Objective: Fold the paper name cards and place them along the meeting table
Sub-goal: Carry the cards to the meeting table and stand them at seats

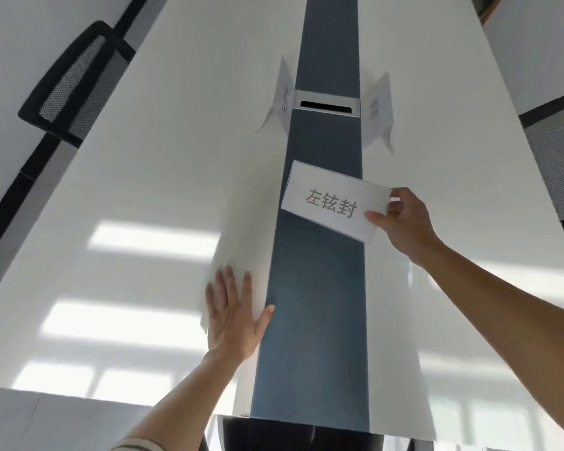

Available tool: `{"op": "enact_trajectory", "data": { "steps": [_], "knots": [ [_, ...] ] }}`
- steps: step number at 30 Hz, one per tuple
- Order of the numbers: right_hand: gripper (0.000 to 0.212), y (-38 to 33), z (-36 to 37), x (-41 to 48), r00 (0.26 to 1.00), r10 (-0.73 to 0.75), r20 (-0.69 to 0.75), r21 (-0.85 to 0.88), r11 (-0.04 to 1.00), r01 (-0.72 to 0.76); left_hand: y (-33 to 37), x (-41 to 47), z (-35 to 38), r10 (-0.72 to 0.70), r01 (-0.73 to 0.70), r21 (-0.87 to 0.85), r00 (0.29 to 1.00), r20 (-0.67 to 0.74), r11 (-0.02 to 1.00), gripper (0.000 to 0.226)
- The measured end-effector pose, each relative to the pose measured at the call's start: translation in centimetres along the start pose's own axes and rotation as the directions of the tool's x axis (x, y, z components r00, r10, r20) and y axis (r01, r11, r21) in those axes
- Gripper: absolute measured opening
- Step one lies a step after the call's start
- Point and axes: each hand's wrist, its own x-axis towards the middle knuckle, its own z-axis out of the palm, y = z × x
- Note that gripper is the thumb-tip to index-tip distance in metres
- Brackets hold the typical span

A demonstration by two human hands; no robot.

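As R hand [401,220] pinches it, white card [331,200] seems folded, grey print.

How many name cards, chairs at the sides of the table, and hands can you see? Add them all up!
name cards: 3
chairs: 2
hands: 2, the left hand and the right hand
Total: 7
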Motion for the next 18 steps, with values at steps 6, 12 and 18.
{"op": "enact_trajectory", "data": {
  "steps": [6, 12, 18],
  "knots": [
    [0.043, 2.0, 1.9, 5.3, 0.991, -0.112, 0.068, -0.101, 0.988, 0.119, -0.3, 0.3, 1.2, 0.013, -0.011, 0.052, 0.999, -0.043, 0.999, 0.081],
    [0.040, 1.7, 1.7, 8.6, 0.978, -0.157, 0.140, -0.450, 0.869, 0.204, -0.4, 0.3, 1.4, 0.015, -0.013, 0.059, 0.999, -0.041, 0.998, 0.080],
    [0.061, -1.2, 3.8, 9.6, 0.908, -0.368, 0.202, -0.697, 0.596, 0.397, -0.3, 0.3, 1.2, 0.014, -0.012, 0.067, 0.999, -0.038, 0.998, 0.081]
  ]
}}
